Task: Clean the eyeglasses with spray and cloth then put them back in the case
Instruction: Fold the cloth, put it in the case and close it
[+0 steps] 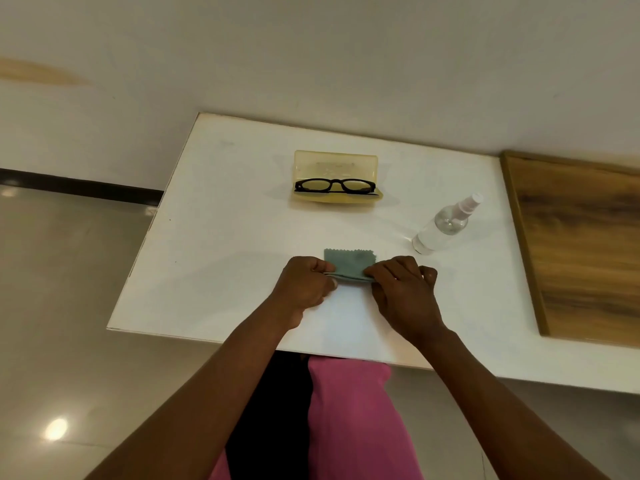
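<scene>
A grey-green cleaning cloth lies folded on the white table, near its front edge. My left hand pinches the cloth's left end, and my right hand pinches its right end along the fold. Black-framed eyeglasses sit in an open yellow translucent case at the middle back of the table, lid standing up behind them. A clear spray bottle with a pale cap stands to the right of the cloth, apart from both hands.
A wooden board adjoins the table on the right. A white wall rises behind the table. Shiny floor tiles lie to the left. My lap in pink and black fabric is below the front edge.
</scene>
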